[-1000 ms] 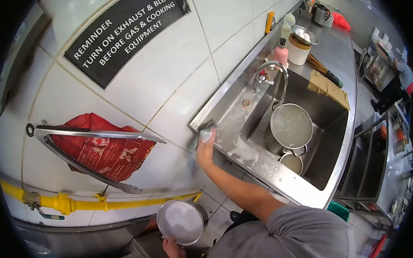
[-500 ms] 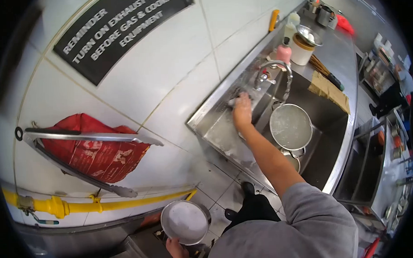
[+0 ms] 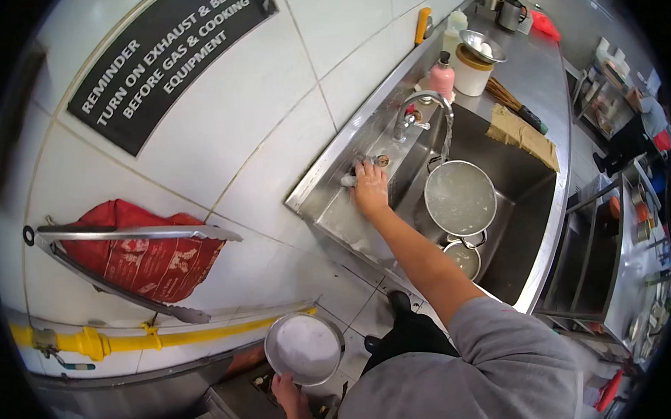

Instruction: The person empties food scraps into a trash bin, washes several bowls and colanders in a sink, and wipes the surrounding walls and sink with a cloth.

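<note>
My left hand grips the rim of a round metal pan with whitish suds inside, held low near the stove. My right hand is at the wall-side ledge of the steel sink, its fingers curled on something greyish that is too small to name. Water runs from the curved faucet toward a large pot full of cloudy water. A smaller pot with liquid sits beside it in the sink.
A pink bottle, a tan-and-white container bearing a metal bowl, and cardboard are around the sink. Tongs and a red packet hang on the wall above a yellow pipe. Another person stands far right.
The view has shifted, so the sink and pots appear further left. My right hand remains at the ledge, now beside a small round fitting. My left hand still holds the pan.
</note>
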Demonstrator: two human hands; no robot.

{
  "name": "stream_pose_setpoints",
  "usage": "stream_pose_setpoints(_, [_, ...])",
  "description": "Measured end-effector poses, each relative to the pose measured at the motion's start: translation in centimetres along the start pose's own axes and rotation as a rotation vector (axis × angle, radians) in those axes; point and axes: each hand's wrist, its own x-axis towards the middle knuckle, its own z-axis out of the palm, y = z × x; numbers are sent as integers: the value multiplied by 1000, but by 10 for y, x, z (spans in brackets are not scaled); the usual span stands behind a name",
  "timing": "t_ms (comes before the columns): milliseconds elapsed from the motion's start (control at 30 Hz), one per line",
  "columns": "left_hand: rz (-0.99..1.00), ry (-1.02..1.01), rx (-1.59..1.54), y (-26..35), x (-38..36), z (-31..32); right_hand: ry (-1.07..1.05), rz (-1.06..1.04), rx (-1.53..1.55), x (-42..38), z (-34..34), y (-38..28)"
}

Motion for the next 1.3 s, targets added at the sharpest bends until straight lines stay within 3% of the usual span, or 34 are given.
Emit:
stream_pose_setpoints(33, [-1,9,-3,-6,5,-6,-5,-7,5,-10,-4,-11])
stream_pose_setpoints(100, [-13,-1,54,-21,16,-13,-249,-177,-26,-33,-23,-28])
stream_pose_setpoints(233, [-26,-36,47,-8,2,6,-196,-315,57,-50,-19,-36])
stream_pose_setpoints(300, [-73,8,163,-11,8,11,-471,-558,71,-51,-29,-36])
stream_pose_setpoints(400, [-25,-61,73,-23,18,13,-583,-659,234,-59,-50,-13])
stream_pose_setpoints(467, [-31,-44,56,-25,19,13,-530,-755,161,-62,-71,15])
stream_pose_setpoints(533, [-39,-34,25,-33,21,11,-603,-669,107,-55,-90,39])
stream_pose_setpoints(600, [-18,-41,9,-41,23,5,-502,-467,319,-62,-97,60])
stream_pose_setpoints(767, [-36,31,-27,-42,8,-8,-793,-629,204,-141,-159,63])
stream_pose_setpoints(867, [10,40,-17,-49,6,-20,-746,-676,163,-142,-146,60])
stream_pose_setpoints(933, [20,32,-12,-41,1,-22,-515,-643,241,-119,-117,28])
stream_pose_setpoints(1067, [5,16,-49,-22,-11,-6,-395,-695,316,-60,-25,-8])
stream_pose_setpoints(1167, [44,-21,-48,0,-14,7,-354,-728,230,-24,-12,3])
stream_pose_setpoints(1300, [68,-75,-65,25,-17,44,-301,-445,-48,41,-30,64])
